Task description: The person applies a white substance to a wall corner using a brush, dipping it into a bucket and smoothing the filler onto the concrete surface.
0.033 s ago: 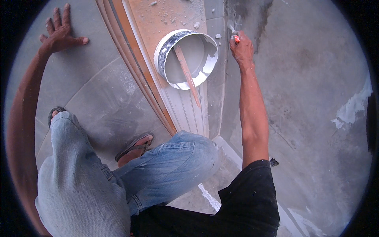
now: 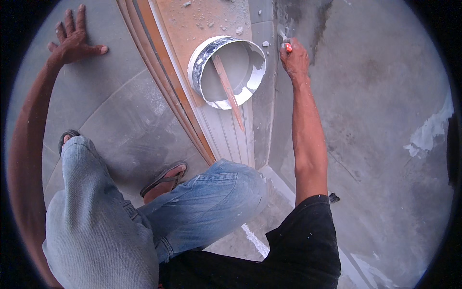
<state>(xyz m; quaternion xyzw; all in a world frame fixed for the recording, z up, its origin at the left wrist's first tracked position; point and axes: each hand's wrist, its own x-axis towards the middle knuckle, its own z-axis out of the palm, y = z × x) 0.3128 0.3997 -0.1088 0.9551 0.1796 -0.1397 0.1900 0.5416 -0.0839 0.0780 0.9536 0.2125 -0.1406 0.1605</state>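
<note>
My right hand (image 2: 295, 58) is closed around a small tool with a red-orange handle end (image 2: 288, 47), up against the grey cement wall. Its working end is too small to make out, and white paste (image 2: 284, 32) shows just beyond my fingers. To the left of this hand is a white round bucket (image 2: 195, 72), its rim smeared with white and its inside pale grey. A flat wooden stick (image 2: 226, 86) leans in it and juts over the near rim. My left hand (image 2: 74, 46) lies spread flat on the grey tiled floor, holding nothing.
Brown and white strips (image 2: 168, 86) run lengthwise beside the bucket. Crumbs of rubble (image 2: 239, 31) lie near it. My sandalled foot (image 2: 166, 179) is on the tiles, with my bent knee close to the strips. On the right, the wall carries a white patch (image 2: 429, 132).
</note>
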